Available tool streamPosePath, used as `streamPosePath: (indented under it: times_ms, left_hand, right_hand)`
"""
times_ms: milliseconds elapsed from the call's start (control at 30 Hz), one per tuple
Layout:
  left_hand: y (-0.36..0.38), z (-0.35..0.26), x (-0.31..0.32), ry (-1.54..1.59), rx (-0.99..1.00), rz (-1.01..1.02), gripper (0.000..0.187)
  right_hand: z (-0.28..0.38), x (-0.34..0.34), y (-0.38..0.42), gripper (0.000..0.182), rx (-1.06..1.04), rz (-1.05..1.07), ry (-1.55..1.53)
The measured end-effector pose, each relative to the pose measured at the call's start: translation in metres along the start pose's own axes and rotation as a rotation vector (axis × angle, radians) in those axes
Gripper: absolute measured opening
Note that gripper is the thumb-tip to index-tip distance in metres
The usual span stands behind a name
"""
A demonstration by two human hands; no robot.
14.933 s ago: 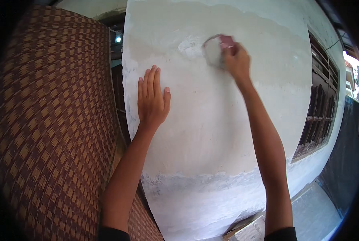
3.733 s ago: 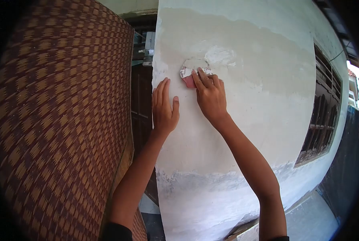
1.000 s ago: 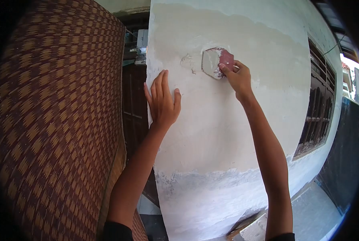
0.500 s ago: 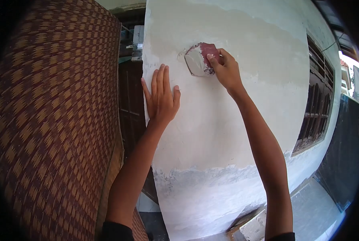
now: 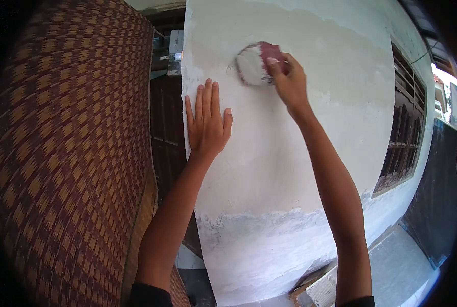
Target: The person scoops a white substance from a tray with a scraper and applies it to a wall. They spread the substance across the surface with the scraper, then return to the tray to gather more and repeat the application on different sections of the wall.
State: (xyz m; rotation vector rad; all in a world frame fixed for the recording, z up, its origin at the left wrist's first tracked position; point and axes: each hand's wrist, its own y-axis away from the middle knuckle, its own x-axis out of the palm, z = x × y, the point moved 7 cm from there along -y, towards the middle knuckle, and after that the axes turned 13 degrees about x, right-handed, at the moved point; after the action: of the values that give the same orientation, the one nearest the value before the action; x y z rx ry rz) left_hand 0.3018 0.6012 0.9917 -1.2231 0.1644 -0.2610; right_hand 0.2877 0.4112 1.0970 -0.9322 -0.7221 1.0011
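I see my right hand (image 5: 290, 82) high on the pale, patchy plastered wall (image 5: 290, 169), fingers curled and clamped around a small dark-red scraper with a flat blade smeared in white-grey filler (image 5: 256, 62). The blade lies flat against the plaster near the top of the wall, just above and to the right of my other hand; its red body shows only beside my fingertips, and the rest is coated in paste, so I cannot tell the blade's exact outline. My left hand (image 5: 207, 123) rests flat on the wall with fingers spread and straight, gripping nothing, close to the wall's left edge. That edge runs vertically just beside my left fingers, with a dark wooden door (image 5: 166, 133) behind it. A brown and tan woven mat (image 5: 70, 153) stands near on the left, crowding that side. To the right the plaster runs bare as far as a dark barred window (image 5: 405, 138). Below, a rough grey-white band (image 5: 259, 230) crosses the wall's lower part.
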Motion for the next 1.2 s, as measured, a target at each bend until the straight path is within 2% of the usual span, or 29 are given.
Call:
streamPosePath:
  times_ms: [100,200,300,333,400,433,533,633,700,767,833,900,967,1033,1067,1100,1167,1200]
  left_hand:
    - [0.000,-0.001,-0.002,0.007,0.009,0.004,0.064]
    - [0.004,0.000,0.000,-0.004,0.018,0.017,0.064]
    - [0.006,-0.001,0.001,-0.016,0.014,0.038,0.064]
    - [0.006,-0.002,0.001,-0.016,0.014,0.038,0.064]
    - [0.006,-0.003,0.001,-0.025,0.017,0.038,0.064]
    - [0.006,-0.003,0.001,-0.025,0.018,0.035,0.064]
    - [0.007,-0.004,0.000,-0.033,0.021,0.038,0.064]
    - [0.007,-0.003,0.000,-0.030,0.022,0.038,0.064]
    - [0.009,-0.003,0.000,-0.027,0.025,0.035,0.064]
    - [0.010,-0.002,0.000,-0.025,0.022,0.041,0.064]
    - [0.010,-0.003,0.000,-0.022,0.022,0.047,0.064]
    - [0.010,-0.003,0.001,-0.024,0.013,0.046,0.064]
    - [0.009,-0.003,0.000,-0.025,0.015,0.037,0.064]
    - [0.010,-0.004,-0.001,-0.021,0.024,0.034,0.064]
    - [0.009,-0.004,-0.002,-0.018,0.020,0.042,0.064]
    - [0.009,-0.003,-0.002,-0.016,0.016,0.050,0.064]
    - [0.008,-0.003,-0.001,-0.014,0.018,0.045,0.064]
    - [0.009,-0.003,-0.001,-0.011,0.015,0.045,0.064]
  right_hand:
    - [0.007,0.013,0.000,0.026,-0.004,0.024,0.106]
    - [0.001,-0.001,-0.015,0.026,-0.032,-0.114,0.178]
    - [-0.014,-0.029,-0.019,0.026,0.143,-0.221,0.089]
    - [-0.016,-0.032,-0.019,0.026,0.143,-0.220,0.089]
    - [-0.023,-0.034,-0.019,0.025,0.219,-0.166,-0.111]
    - [-0.025,-0.031,-0.018,0.025,0.217,-0.168,-0.112]
    - [0.001,0.001,-0.005,0.026,-0.088,-0.003,0.057]
    - [0.005,0.006,-0.006,0.027,-0.025,-0.038,0.213]
    - [-0.003,-0.003,-0.016,0.028,-0.034,-0.096,0.204]
    - [-0.012,-0.022,-0.022,0.028,0.054,-0.215,0.199]
    - [-0.016,-0.033,-0.023,0.028,0.113,-0.244,0.197]
    - [-0.023,-0.033,-0.025,0.028,0.198,-0.174,-0.079]
    - [-0.012,-0.015,-0.014,0.028,0.051,-0.068,-0.101]
    - [-0.002,0.003,-0.007,0.028,-0.065,-0.041,0.065]
    - [0.002,0.007,-0.005,0.027,-0.009,-0.022,0.199]
    - [0.001,0.005,-0.007,0.027,-0.010,-0.025,0.199]
    - [0.002,-0.008,-0.013,0.026,-0.054,-0.161,0.186]
    - [-0.001,-0.018,-0.020,0.025,-0.008,-0.235,0.208]
